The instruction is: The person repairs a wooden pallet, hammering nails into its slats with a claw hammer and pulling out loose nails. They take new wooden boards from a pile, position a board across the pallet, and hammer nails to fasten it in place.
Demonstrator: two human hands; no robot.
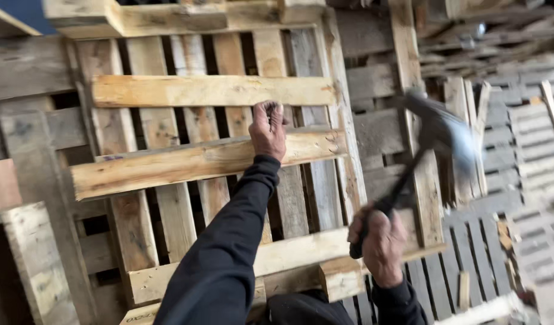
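Against the upright pallet (217,150), the left hand (268,129) curls over the top edge of a pale cross board (187,162), fingers hooked behind it. Lower right, the right hand (382,244) clenches a hammer (430,144) handle (head raised, blurred) before stacked pallets (517,150).

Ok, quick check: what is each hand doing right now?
Left hand: closed, gripping the top edge of a wooden pallet board.
Right hand: closed on a hammer handle.

My black long sleeve (229,253), pale tan slatted wooden pallet (211,90) with grey weathered boards, black-handled steel hammer (433,144), blurred
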